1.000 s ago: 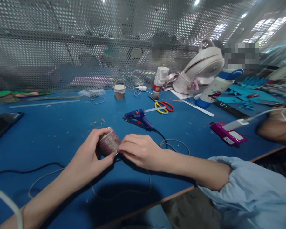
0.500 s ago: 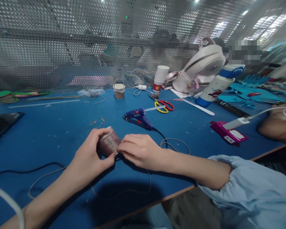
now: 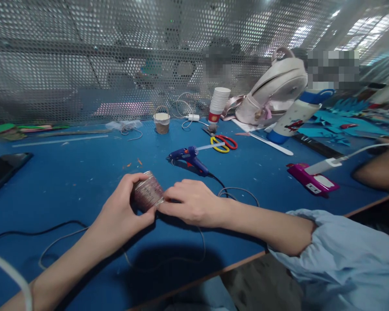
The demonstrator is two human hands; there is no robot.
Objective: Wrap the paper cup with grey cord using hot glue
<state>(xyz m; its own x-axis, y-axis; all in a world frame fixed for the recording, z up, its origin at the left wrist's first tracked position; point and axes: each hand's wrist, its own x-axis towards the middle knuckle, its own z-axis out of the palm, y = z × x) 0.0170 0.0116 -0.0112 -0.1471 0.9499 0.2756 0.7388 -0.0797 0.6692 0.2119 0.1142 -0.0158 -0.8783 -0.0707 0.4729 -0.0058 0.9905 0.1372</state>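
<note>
A small cup wrapped in brownish-grey cord (image 3: 148, 192) lies tilted on its side just above the blue table. My left hand (image 3: 126, 205) is closed round it, fingers over the top and thumb along the near side. At the cup's right end, the fingertips of my right hand (image 3: 189, 203) are pinched together against its edge; what lies between them is hidden. A loose thin grey cord (image 3: 205, 248) curves over the table below my right hand and passes under it. Behind my hands rests a blue hot glue gun (image 3: 189, 160) with a clear glue stick in its back.
Farther back stand a small twine-handled bucket (image 3: 162, 124), scissors (image 3: 221, 143), stacked paper cups (image 3: 218, 106), a backpack (image 3: 275, 90) and a bottle (image 3: 294, 116). A purple power strip (image 3: 313, 179) lies right, near another person's arm (image 3: 379, 172). A dark phone (image 3: 4, 172) is left.
My right hand's fingers have shifted slightly at the cup's end, with the knuckles and forefinger bending differently. My left hand and the cup have stayed almost still.
</note>
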